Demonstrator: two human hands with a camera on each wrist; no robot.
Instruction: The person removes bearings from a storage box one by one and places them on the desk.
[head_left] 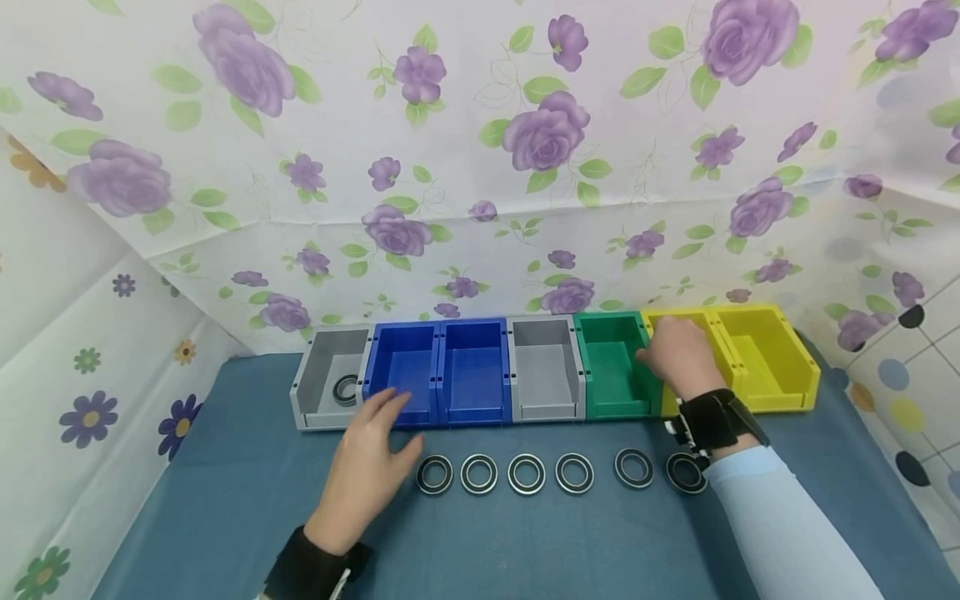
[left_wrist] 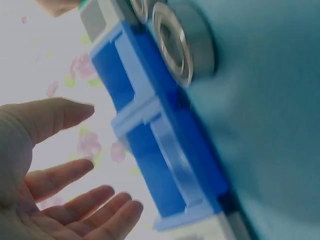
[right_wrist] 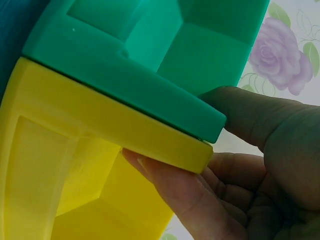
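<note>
My right hand (head_left: pixel 678 357) grips the neighbouring side walls of the green bin (head_left: pixel 613 354) and the yellow bin (right_wrist: pixel 95 127). In the right wrist view, the thumb (right_wrist: pixel 245 110) lies on the green side and the index finger (right_wrist: pixel 175 192) on the yellow side. My left hand (head_left: pixel 365 467) hovers in front of the left blue bin (head_left: pixel 405 367), fingers spread and holding nothing. Just right of its thumb begins a row of several ball bearings (head_left: pixel 435 475) on the cloth. Another bearing (head_left: pixel 346 389) sits inside the left grey bin (head_left: pixel 318 375).
The bins stand side by side in one row along the back, with a second blue bin (head_left: pixel 474 371), a middle grey bin (head_left: pixel 545 367) and a far-right yellow bin (head_left: pixel 765 358). Behind them hangs a flowered sheet (head_left: pixel 450 167). Blue cloth (head_left: pixel 525 550) covers the table.
</note>
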